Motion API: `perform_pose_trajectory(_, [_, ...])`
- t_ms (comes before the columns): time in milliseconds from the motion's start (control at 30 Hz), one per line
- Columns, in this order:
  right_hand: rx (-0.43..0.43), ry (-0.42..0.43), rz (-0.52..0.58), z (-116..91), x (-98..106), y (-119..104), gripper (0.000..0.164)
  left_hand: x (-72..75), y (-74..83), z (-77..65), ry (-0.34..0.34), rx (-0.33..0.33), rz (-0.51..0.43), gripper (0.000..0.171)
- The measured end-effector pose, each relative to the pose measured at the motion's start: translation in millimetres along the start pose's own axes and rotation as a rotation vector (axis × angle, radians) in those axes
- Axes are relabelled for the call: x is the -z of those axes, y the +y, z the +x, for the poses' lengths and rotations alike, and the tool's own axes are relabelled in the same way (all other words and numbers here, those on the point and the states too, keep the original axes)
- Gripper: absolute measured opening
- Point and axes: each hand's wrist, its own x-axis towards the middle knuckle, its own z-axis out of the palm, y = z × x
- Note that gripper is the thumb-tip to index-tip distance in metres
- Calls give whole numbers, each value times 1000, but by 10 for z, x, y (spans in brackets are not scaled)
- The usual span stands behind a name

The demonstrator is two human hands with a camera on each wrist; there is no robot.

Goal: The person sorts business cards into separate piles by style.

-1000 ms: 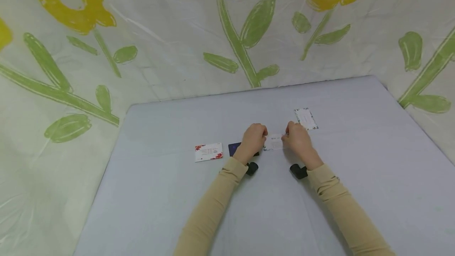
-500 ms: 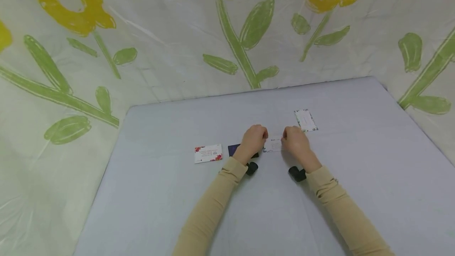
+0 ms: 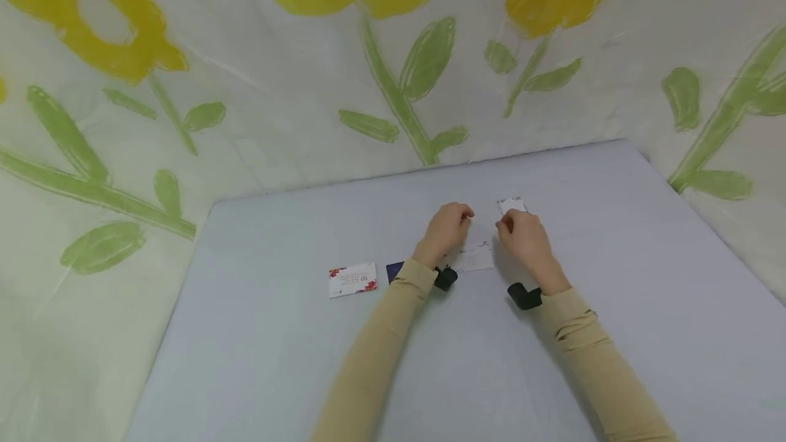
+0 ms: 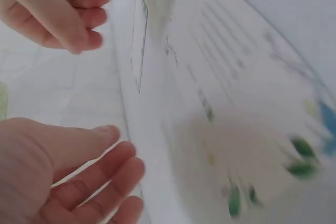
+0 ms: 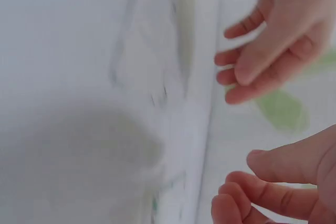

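Observation:
A white card with a printed border lies between and a little below the two hands in the head view. In the left wrist view the same white card shows lines of print and green leaves. My left hand hovers beyond its left side, thumb and fingers apart and loosely bent, holding nothing. To the right, my right hand is also empty, fingers slightly curled with the thumb apart from them. Just past the right hand, a second bordered white card is partly hidden by it.
A white card with red flowers lies at the left of the grey-white table. Beside it, a dark blue card is partly covered by the left sleeve. A hanging sheet with painted flowers stands behind the table.
Both hands have come off the middle card, which now shows more of its right side. The left hand has moved forward and right; the right hand has shifted right. The head view has tilted slightly.

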Motion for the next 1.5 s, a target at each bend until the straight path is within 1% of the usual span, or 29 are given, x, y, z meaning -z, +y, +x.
perform_pose_trajectory(100, [-40,21,-3,14,126,95,19,-61,54,94,-26,-31,-18,24])
perform_pose_trajectory(267, [-98,2,-29,23,260,203,25,-136,166,265,-84,-99,-24,29])
perform_pose_trajectory(400, [-144,-16,-73,45,274,259,32,-214,234,403,-110,-147,10,32])
perform_pose_trajectory(467, [-178,-34,-110,62,245,294,38,-255,262,459,-137,-156,37,34])
perform_pose_trajectory(567, [-231,-72,-166,93,156,348,47,-315,294,515,-195,-151,104,39])
perform_pose_trajectory(633, [-252,-104,-189,106,88,372,53,-351,309,535,-247,-139,165,42])
perform_pose_trajectory(700, [-271,-125,-208,114,29,378,59,-375,324,545,-301,-139,248,46])
perform_pose_trajectory(767, [-282,-133,-221,118,-10,375,62,-389,345,551,-343,-139,313,47])
perform_pose_trajectory(833, [-299,-131,-231,122,-22,371,62,-401,363,559,-367,-140,363,47])
perform_pose_trajectory(900, [-313,-128,-237,128,-8,374,60,-410,382,572,-367,-145,397,46])
perform_pose_trajectory(967, [-326,-133,-235,130,28,380,59,-420,400,587,-351,-146,418,44])
perform_pose_trajectory(1133, [-311,-183,-194,154,124,425,52,-388,400,577,-273,-147,460,35])
perform_pose_trajectory(1200, [-293,-206,-163,171,157,454,50,-362,381,564,-242,-156,458,32])
perform_pose_trajectory(1267, [-271,-221,-134,184,179,475,49,-339,353,549,-227,-158,447,31])
perform_pose_trajectory(1400, [-238,-235,-89,189,192,467,54,-321,266,527,-234,-145,412,35])
perform_pose_trajectory(1500, [-218,-229,-66,191,177,466,53,-310,211,512,-239,-133,381,38])
